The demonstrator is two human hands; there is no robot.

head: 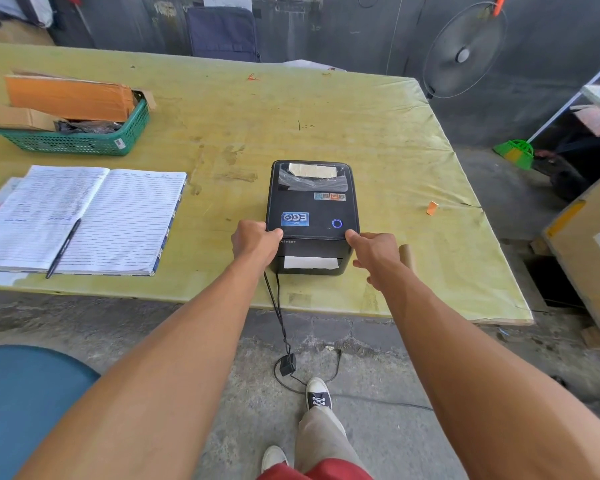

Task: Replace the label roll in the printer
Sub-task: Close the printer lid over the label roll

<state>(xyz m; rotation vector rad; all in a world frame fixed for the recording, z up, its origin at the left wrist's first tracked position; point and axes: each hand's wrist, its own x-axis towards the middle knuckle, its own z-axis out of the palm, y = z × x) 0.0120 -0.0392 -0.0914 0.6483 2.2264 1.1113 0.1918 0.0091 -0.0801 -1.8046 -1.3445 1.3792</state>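
Gripping both front corners of the printer (311, 218), the person is going for the lid. The left hand (255, 240) clamps the near-left corner, thumb on top and fingers curled down the side. The right hand (376, 251) mirrors it at the near-right corner, thumb on the top edge and fingers wrapped down the flank. The lid (326, 206) sits shut and flat, and a white label strip (310, 262) pokes out of the slot in the printer's front face. To do this well, I'd squeeze both side catches together, evenly, then swing the lid up from the front rather than yank one corner. I'd also keep the base pinned so the printer doesn't skid toward the table (326, 116) edge just in front of it, where the cable (278, 306) drops to the floor. And the label roll (312, 170)? A pale shape shows through the window (291, 183) at the printer's far end, under what looks like crinkled film. That's likely the roll, but how full it is can't be told. A brown cardboard tube (407, 256) sits just right of the printer, partly behind the right hand, probably a spent core. The catches themselves are hidden under the fingers, so whether they're pressed in can't be seen.
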